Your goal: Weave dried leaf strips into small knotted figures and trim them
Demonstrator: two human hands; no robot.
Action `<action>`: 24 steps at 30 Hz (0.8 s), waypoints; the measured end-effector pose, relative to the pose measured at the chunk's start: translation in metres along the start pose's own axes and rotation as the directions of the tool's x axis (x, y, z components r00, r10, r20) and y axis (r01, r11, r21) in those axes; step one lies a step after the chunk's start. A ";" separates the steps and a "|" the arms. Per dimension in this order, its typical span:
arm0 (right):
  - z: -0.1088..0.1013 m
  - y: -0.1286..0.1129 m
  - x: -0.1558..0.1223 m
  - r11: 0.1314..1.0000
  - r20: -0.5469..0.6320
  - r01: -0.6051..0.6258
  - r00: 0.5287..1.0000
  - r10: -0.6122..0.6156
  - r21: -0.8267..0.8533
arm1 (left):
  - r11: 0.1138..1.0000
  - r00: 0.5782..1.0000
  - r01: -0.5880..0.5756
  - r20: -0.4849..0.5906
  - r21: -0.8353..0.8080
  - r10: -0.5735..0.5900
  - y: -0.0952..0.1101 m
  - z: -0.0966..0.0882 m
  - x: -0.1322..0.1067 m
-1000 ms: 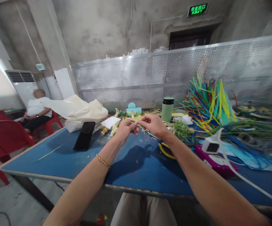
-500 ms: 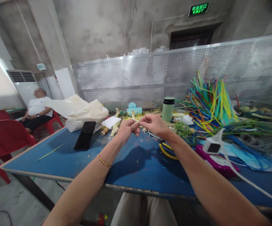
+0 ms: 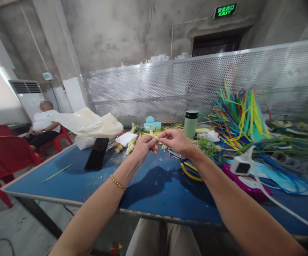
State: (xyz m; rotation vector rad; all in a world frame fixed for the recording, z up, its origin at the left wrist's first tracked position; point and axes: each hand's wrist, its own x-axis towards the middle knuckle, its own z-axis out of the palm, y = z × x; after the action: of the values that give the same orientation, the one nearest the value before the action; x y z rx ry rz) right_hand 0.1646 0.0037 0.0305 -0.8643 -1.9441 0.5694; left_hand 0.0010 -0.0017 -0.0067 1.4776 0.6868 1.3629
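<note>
Step in hand looks like fine fingertip work: left hand [image 3: 145,144] and right hand [image 3: 175,139] meet over the middle of the desk [image 3: 71,185], working one pale strip [image 3: 155,135]. The strip is up off the desk top, in the narrow gap between the two sets of fingertips. Grip, both sides: thumb pressed to finger in a tight pinch, next to no gap, apparently both on that same strip. Fingers hide most of it, so I can't tell whether it's being split, twisted or knotted. My read: the next move calls for a light, steady pinch and small finger motions, since a thin fibrous piece could tear or slip

Materials: strip reads as dry, papery plant fibre, flat and pale cream. Behind right hand, a green tangle [image 3: 206,147] of thin stringy strands; further right, a bundle [image 3: 250,115] of long flat glossy ribbons, yellow, teal, blue, red. Scissors [image 3: 191,173] with looped yellow handles lie partly under the right forearm. Matte green tumbler [image 3: 190,126], cylindrical, dark lid, stands upright beyond right hand. Left side: crumpled translucent bag [image 3: 90,125], stiff flat white card [image 3: 126,138], smooth black phone [image 3: 96,154], one slender green sliver [image 3: 57,172] lying alone
</note>
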 end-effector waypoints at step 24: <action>0.007 0.001 0.001 0.962 -0.166 -0.045 0.982 0.093 0.271 | 0.999 0.996 -0.037 0.081 -0.034 0.040 0.004 0.002 -0.001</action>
State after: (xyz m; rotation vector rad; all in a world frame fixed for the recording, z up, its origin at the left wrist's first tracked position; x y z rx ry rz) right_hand 0.1583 0.0047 0.0267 -0.7855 -1.6373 0.7505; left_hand 0.0024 -0.0048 -0.0037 1.5194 0.5848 1.3293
